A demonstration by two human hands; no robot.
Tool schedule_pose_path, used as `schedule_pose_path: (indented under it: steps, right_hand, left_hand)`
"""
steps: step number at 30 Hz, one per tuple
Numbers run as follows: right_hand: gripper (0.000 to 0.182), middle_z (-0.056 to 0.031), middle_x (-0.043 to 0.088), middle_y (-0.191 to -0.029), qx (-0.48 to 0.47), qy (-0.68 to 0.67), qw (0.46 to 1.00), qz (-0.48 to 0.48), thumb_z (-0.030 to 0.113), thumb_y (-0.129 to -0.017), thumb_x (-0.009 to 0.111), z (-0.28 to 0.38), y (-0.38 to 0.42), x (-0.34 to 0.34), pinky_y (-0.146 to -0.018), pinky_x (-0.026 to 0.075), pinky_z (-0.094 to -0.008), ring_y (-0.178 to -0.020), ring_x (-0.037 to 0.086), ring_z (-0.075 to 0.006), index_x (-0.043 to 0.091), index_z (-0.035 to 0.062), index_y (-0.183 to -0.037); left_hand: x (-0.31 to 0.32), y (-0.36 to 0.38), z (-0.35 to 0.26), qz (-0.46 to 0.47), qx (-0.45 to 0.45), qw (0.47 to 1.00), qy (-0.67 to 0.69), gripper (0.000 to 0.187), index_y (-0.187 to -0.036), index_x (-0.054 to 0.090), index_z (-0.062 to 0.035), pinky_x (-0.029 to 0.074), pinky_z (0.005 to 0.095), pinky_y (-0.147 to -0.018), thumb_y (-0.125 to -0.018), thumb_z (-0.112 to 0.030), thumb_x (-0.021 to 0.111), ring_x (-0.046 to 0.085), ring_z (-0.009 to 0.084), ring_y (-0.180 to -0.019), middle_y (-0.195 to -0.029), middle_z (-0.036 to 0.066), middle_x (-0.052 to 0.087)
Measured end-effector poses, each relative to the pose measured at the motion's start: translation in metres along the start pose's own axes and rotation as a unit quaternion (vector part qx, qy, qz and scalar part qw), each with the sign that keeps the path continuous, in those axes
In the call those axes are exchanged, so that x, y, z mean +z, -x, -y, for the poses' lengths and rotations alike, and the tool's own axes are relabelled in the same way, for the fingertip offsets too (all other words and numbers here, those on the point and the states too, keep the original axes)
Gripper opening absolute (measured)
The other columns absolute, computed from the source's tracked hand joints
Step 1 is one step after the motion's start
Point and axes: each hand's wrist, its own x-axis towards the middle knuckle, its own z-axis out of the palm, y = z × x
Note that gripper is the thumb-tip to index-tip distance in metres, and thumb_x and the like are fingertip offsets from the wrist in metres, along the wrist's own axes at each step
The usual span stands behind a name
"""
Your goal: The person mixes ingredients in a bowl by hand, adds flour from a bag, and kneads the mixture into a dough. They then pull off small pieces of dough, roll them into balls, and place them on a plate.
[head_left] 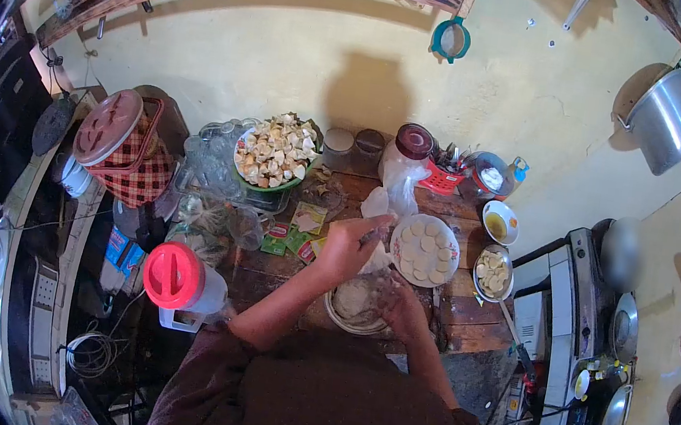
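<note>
My left hand (pixel 352 246) is raised over the middle of the table, left of a floral plate (pixel 422 278) of flat round dough pieces (pixel 428 244). Its fingers are curled together; I cannot tell what is between them. Under and behind it, white plastic bags (pixel 401 188) lie close. My right hand (pixel 404 307), its fingers dusted pale and apart, is at the right rim of a bowl. A lump of pale dough (pixel 357 299) fills this bowl (pixel 341 321), which stands near the table edge in front of me.
Right of the plate are a bowl of cut pieces (pixel 492 271) and a bowl of yellow liquid (pixel 499 222). A green basin (pixel 280 154) heaped with pale chunks stands back left. Seasoning packets (pixel 300 243) and a red-lidded jug (pixel 179 278) sit left. A stove (pixel 569 325) is far right.
</note>
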Motion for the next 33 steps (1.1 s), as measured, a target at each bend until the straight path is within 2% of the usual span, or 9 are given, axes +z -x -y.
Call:
schedule_pose_path:
  steps: [1, 3, 6, 8, 13, 19, 24, 28, 33]
  right_hand:
    - [0.047, -0.0109, 0.051, -0.118, 0.000, -0.001, 1.000, -0.001, 0.025, -0.087, 0.051, -0.001, -0.003, 0.001, -0.082, 0.047, -0.0334, -0.104, 0.052, -0.0230, 0.039, 0.0043, -0.128]
    - [0.042, -0.0050, 0.056, -0.109, -0.208, 0.243, 0.946, -0.053, 0.013, -0.085, 0.055, 0.002, -0.011, 0.007, -0.077, 0.046, -0.0267, -0.092, 0.055, -0.0138, 0.045, 0.0044, -0.124]
    - [0.040, -0.0032, 0.057, -0.106, -0.249, 0.335, 0.907, -0.050, 0.005, -0.083, 0.056, 0.019, -0.012, 0.023, -0.075, 0.045, -0.0228, -0.088, 0.053, -0.0097, 0.048, 0.0036, -0.121]
    - [0.039, -0.0040, 0.057, -0.105, -0.264, 0.323, 0.908, -0.036, 0.004, -0.083, 0.055, 0.021, -0.019, 0.027, -0.074, 0.045, -0.0228, -0.087, 0.053, -0.0096, 0.049, 0.0028, -0.121]
    - [0.029, -0.0096, 0.058, -0.108, -0.267, 0.315, 0.910, -0.033, 0.001, -0.082, 0.056, 0.016, -0.029, 0.024, -0.081, 0.046, -0.0289, -0.093, 0.056, -0.0146, 0.055, -0.0006, -0.111]
    - [0.020, -0.0084, 0.062, -0.097, -0.297, 0.333, 0.893, -0.054, 0.005, -0.081, 0.059, 0.015, -0.033, 0.024, -0.073, 0.049, -0.0281, -0.084, 0.059, -0.0145, 0.060, -0.0012, -0.100]
    - [0.012, -0.0097, 0.065, -0.080, -0.334, 0.422, 0.835, -0.116, 0.010, -0.077, 0.065, 0.017, -0.032, 0.029, -0.064, 0.049, -0.0266, -0.069, 0.061, -0.0142, 0.065, -0.0012, -0.082]
    - [0.010, -0.0110, 0.064, -0.077, -0.368, 0.439, 0.807, -0.141, 0.007, -0.075, 0.064, 0.024, -0.017, 0.045, -0.062, 0.048, -0.0276, -0.066, 0.060, -0.0163, 0.065, -0.0009, -0.081]
    - [0.008, -0.0139, 0.062, -0.076, -0.459, 0.520, 0.713, -0.103, 0.004, -0.075, 0.063, 0.034, -0.006, 0.049, -0.062, 0.047, -0.0303, -0.069, 0.060, -0.0231, 0.063, -0.0015, -0.080]
  left_hand:
    - [0.000, -0.001, 0.005, -0.014, -0.001, 1.000, -0.004, 0.027, -0.105, 0.061, -0.0035, 0.047, 0.0306, -0.058, -0.079, -0.004, 0.057, 0.061, 0.0218, -0.064, -0.080, 0.018, 0.063]
    - [0.000, 0.000, 0.008, -0.026, -0.003, 1.000, -0.007, 0.025, -0.105, 0.061, -0.0037, 0.046, 0.0292, -0.055, -0.080, -0.005, 0.056, 0.059, 0.0178, -0.058, -0.079, 0.017, 0.063]
    - [-0.001, 0.001, 0.006, -0.056, 0.014, 0.998, 0.012, 0.022, -0.104, 0.062, -0.0038, 0.044, 0.0276, -0.050, -0.082, -0.006, 0.056, 0.053, 0.0116, -0.050, -0.072, 0.015, 0.063]
    - [-0.003, 0.006, 0.001, -0.028, -0.069, 0.997, 0.029, 0.026, -0.103, 0.062, -0.0030, 0.045, 0.0315, -0.056, -0.077, 0.000, 0.056, 0.059, 0.0248, -0.060, -0.072, 0.019, 0.060]
    - [-0.002, 0.012, 0.001, -0.051, -0.067, 0.996, 0.038, 0.025, -0.102, 0.062, -0.0029, 0.044, 0.0301, -0.054, -0.078, -0.001, 0.057, 0.057, 0.0209, -0.056, -0.070, 0.018, 0.059]
    - [-0.001, 0.020, 0.001, -0.050, -0.094, 0.992, 0.061, 0.023, -0.101, 0.063, -0.0029, 0.044, 0.0296, -0.053, -0.079, -0.002, 0.057, 0.057, 0.0199, -0.056, -0.068, 0.016, 0.060]
    - [0.001, 0.022, 0.006, -0.076, -0.064, 0.993, 0.064, 0.022, -0.100, 0.063, -0.0015, 0.043, 0.0282, -0.052, -0.080, -0.004, 0.058, 0.056, 0.0177, -0.054, -0.069, 0.016, 0.061]
    - [-0.001, 0.023, 0.006, -0.068, -0.095, 0.990, 0.073, 0.021, -0.101, 0.063, -0.0010, 0.043, 0.0274, -0.051, -0.080, -0.004, 0.057, 0.054, 0.0149, -0.053, -0.071, 0.016, 0.062]
    - [-0.006, 0.023, 0.002, -0.073, -0.097, 0.991, 0.060, 0.021, -0.101, 0.062, -0.0007, 0.042, 0.0275, -0.049, -0.081, -0.004, 0.056, 0.052, 0.0128, -0.051, -0.069, 0.015, 0.061]
